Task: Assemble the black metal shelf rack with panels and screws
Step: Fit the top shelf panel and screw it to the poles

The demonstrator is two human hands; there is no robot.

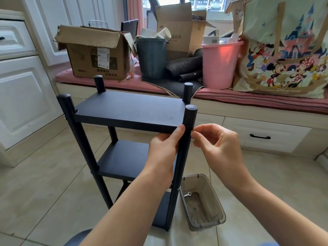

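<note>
The rack [127,132] stood upright on the floor tiles [44,183], three panels fitted between its posts. Your left hand [164,147] gripped the near right post [184,148] under the top panel [129,109]. Your right hand [215,142] pinched something tiny against that post. A clear bin [204,210] sat just right.

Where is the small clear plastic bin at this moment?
In the head view the clear plastic bin stands on the tiled floor at lower centre-right, just right of the black shelf rack and its near right post, below the right hand.
</note>
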